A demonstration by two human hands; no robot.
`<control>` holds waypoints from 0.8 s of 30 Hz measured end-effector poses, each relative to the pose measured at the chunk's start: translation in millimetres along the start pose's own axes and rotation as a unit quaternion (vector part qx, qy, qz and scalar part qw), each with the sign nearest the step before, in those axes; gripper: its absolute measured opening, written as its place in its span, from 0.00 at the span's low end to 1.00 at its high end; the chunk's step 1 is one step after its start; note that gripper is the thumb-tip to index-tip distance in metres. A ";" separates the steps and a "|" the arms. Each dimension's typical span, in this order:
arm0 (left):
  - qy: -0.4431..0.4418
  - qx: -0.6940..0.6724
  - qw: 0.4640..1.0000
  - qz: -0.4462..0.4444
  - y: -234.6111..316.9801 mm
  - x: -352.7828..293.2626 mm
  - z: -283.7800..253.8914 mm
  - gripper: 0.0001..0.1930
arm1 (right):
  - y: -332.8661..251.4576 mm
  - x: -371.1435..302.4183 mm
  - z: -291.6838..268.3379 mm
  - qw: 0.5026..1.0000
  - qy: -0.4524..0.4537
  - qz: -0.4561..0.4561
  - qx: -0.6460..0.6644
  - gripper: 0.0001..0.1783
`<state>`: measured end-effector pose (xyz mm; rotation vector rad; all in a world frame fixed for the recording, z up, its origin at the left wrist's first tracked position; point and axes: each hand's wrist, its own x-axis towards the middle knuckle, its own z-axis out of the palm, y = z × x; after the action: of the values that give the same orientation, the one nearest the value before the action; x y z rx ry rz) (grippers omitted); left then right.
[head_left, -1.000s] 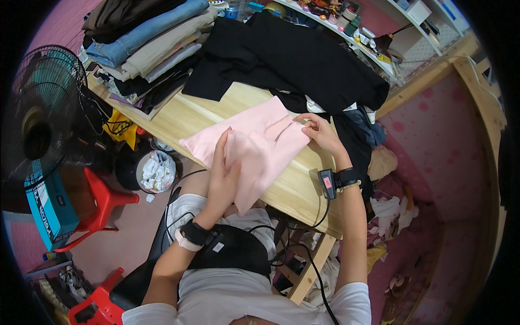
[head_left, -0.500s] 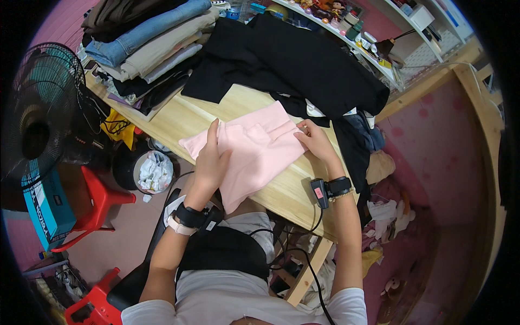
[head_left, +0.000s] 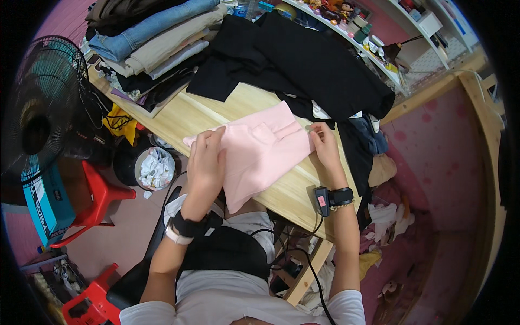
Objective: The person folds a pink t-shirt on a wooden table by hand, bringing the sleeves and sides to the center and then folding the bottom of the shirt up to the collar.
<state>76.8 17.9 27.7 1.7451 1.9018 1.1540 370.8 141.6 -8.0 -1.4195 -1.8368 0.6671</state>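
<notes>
Both hands (head_left: 206, 162) at opposite sides of the pink cloth (head_left: 254, 154)

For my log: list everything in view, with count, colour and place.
Tabletop: one, light wood, centre
Pink cloth: one, pale pink, on tabletop
Folded clothes stack: one, mixed colours, tabletop's far left
Black clothing: count unclear, black, far side
Fan: one, black, left
Teal box: one, teal, left
Red seats: two, red, left side
Bin: one, pale rim, left floor
Yellow item: one, yellow, left of tabletop
Shelving: count unclear, white, upper right
Shelf clutter: uncountable, mixed, upper right
Clothing heap: one, mixed, lower right
Wrist devices: two, black, wrists
Left hand and right hand: two, bare, at pink cloth's sides
</notes>
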 end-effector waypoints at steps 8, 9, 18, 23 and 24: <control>-0.170 0.041 0.952 0.250 34.8 -34.4 33.5 0.25 | -32.3 -25.1 2.0 0.954 -0.103 -0.124 -0.252 0.20; -0.167 0.071 0.948 0.261 22.5 -39.2 43.6 0.26 | -26.8 -29.2 5.4 0.951 -0.191 -0.033 -0.241 0.27; -0.199 0.124 0.943 0.236 -0.6 -47.5 29.4 0.30 | -46.1 -46.7 18.6 0.912 -0.131 -0.071 -0.382 0.31; -0.225 0.090 0.938 0.247 -18.9 -39.1 4.1 0.27 | -64.7 -54.2 18.0 0.906 -0.202 -0.024 -0.370 0.32; -0.197 0.022 0.960 0.198 -26.6 -30.1 -4.0 0.24 | -75.1 -57.2 17.6 0.908 -0.202 -0.024 -0.365 0.32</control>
<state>62.1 -9.8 2.3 2.2492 1.3932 0.7983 320.3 67.0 25.5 -1.7749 -2.6185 0.2457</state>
